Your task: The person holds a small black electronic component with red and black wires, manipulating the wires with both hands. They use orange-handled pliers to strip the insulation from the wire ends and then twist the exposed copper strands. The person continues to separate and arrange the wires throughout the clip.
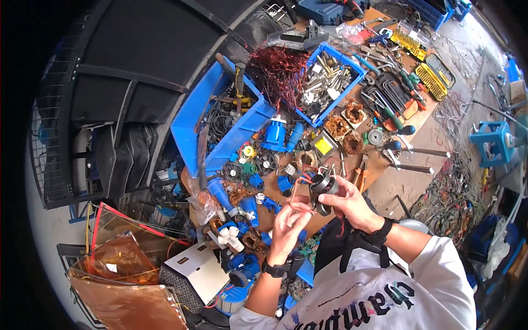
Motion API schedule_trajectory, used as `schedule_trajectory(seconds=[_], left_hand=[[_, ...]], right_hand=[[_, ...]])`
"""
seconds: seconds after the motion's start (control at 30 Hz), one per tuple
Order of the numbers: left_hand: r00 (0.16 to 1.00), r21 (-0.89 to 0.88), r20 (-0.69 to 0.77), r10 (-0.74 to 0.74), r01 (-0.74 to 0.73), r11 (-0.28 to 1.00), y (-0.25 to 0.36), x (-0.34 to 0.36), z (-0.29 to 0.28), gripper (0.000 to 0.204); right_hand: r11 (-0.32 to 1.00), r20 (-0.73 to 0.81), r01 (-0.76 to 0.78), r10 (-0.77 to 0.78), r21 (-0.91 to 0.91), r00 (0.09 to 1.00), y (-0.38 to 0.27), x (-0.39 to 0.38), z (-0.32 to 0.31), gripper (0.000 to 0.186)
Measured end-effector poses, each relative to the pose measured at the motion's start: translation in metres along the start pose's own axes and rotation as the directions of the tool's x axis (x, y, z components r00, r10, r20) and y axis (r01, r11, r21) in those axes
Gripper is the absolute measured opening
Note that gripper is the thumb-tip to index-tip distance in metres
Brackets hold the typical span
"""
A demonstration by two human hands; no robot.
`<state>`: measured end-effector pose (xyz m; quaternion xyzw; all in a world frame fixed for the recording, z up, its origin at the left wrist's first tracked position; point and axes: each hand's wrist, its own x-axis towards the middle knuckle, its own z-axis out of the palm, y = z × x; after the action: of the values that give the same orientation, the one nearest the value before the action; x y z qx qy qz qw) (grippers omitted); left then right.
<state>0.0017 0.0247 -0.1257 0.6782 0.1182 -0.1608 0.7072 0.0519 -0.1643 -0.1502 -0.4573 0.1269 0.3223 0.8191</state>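
Close in front of my body, my right hand [356, 208] grips a dark, round motor part [323, 187] from its right side. Thin reddish wires [300, 203] come out of this part on the left. My left hand [287, 226] is closed, with the wires between thumb and fingers. Beyond the hands on the wooden bench lie orange-handled pliers [361, 175] and a small device with a yellow-green display [323, 144]. A blue motor housing [275, 133] stands farther off, beside rusty-brown wound cores [336, 126].
Blue crates hold cables and metal parts; one crate's rim [356, 70] is near a heap of dark red wire [278, 69]. Hex keys [391, 91] and yellow bit sets [430, 81] lie at the far right. A blue stool [491, 144] and tangled wires [448, 203] occupy the right-hand floor.
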Motion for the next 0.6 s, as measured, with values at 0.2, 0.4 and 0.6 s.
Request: schedule_trajectory(seconds=[0.2,0.4,0.6], left_hand=[[0.978,0.192,-0.18,0.103,-0.067,0.979,0.018,0.02,-0.007,0.021],[0.995,0.259,0.068,0.073,-0.089,0.962,0.028,0.045,-0.01,0.018],[0.984,0.647,0.083,0.16,-0.175,0.742,0.058,0.041,0.005,0.015]], right_hand=[[0.986,0.137,0.11,-0.092,-0.129,0.986,-0.007,-0.004,0.002,0.048],[0.984,0.241,0.166,-0.148,-0.056,0.959,-0.004,-0.003,0.0,0.045],[0.988,0.146,0.12,-0.105,-0.101,0.984,-0.016,-0.01,0.005,0.041]])
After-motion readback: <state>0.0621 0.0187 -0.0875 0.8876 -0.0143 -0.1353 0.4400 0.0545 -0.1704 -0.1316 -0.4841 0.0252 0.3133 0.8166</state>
